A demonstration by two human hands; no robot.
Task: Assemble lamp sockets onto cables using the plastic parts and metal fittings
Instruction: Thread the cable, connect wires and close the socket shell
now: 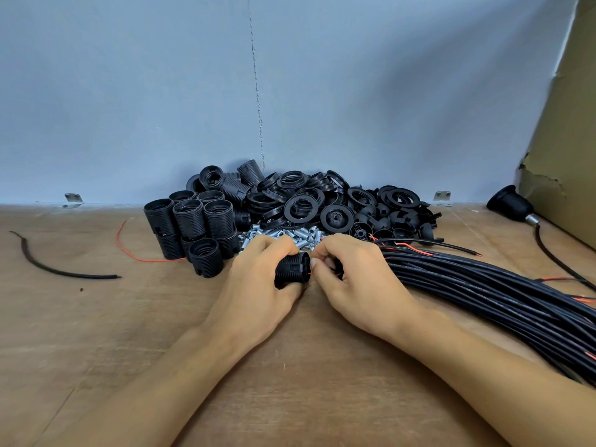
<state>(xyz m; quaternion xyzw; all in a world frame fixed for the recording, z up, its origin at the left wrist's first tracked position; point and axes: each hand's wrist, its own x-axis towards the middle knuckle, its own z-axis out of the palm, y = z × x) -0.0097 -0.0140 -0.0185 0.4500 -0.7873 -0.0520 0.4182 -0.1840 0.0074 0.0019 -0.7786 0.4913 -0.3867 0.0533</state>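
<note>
- We've got the left hand [254,285] wrapped around one black threaded socket [292,269], fingers [274,245] curled over the top of it in a full grip.
- That socket lies on its side just above the desk [290,382]. Its long axis runs left to right, and its right end faces the right hand [354,279].
- The right hand's fingers [325,253] are bunched tight, pinching a thin red wire [337,274] right at that end of the socket. We can't tell if the tip is inside it.
- The hands nearly touch, just in front of a small heap of metal fittings [290,235].
- Back left there's a cluster of spare sockets [190,221], mostly standing upright. In the middle is a pile of flat rings [306,201], with dome caps [387,217] to the right of it.
- A thick bundle of black cables [483,285] runs from beside the right hand off to the right edge.
- The desk is worn brown wood, with a cable scrap [48,269] and a stray wire [129,250] lying on the left.
- Behind is a pale blue wall [161,91] with a rough vertical seam, and a cardboard sheet [567,156] stands on the right.
</note>
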